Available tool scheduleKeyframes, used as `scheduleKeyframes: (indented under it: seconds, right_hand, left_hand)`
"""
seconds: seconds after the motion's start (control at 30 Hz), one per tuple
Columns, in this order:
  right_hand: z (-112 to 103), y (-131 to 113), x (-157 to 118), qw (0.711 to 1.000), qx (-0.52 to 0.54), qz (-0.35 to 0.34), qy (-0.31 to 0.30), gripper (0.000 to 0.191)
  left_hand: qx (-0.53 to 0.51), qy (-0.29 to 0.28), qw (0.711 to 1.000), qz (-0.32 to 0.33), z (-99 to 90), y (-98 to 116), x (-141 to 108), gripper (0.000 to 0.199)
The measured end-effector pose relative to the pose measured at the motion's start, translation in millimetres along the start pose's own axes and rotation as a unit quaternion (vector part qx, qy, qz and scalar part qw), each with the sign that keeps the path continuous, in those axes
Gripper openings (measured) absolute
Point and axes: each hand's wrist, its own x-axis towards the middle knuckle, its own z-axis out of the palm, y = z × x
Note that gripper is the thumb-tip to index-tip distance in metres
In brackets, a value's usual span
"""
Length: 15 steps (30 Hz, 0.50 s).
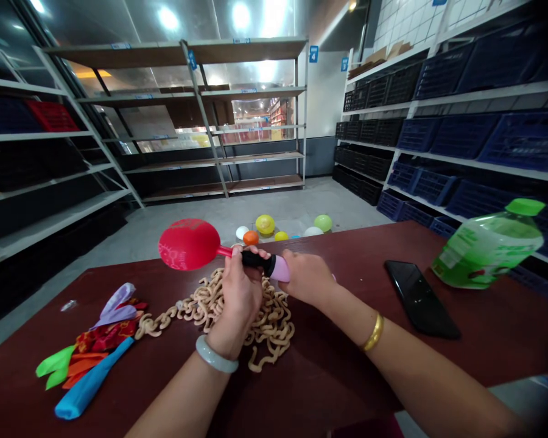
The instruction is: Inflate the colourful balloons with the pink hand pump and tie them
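Bare forearms (178, 389), red balloon (189, 244), rounded, pale-printed, narrow-necked; black-and-pink pump (279, 268)

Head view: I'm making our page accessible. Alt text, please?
A person's left grip holds a red balloon on a black-and-pink hand pump held by the right grip, above beige curls on a table. Limp balloons lie left; a smartphone and bottle, right.
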Motion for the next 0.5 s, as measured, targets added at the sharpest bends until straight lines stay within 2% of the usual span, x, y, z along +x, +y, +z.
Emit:
scheduleKeyframes:
  seconds: [0.1,0.2,0.4,0.5]
  right_hand:
    - [1.6,-1.4,-0.1,1.0,0.005,-0.009,0.004,0.034]
    - [6.4,1.5,3.2,1.0,0.014,-0.019,0.013,0.036]
    - [6.6,18.2,12.9,0.999,0.0,-0.026,-0.021,0.034]
    - [2.3,25.8,15.4,0.999,-0.008,-0.023,-0.049,0.036]
  left_hand:
    - [0.018,0.011,1.0,0.018,2.6,2.9,0.0,0.02]
    - [0.027,0.026,0.999,0.034,-1.2,17.7,11.0,0.02]
    - [0.031,0.103,0.989,0.105,-32.5,65.6,52.1,0.014]
    - [0.038,0.117,0.985,0.121,-40.3,76.3,61.6,0.012]
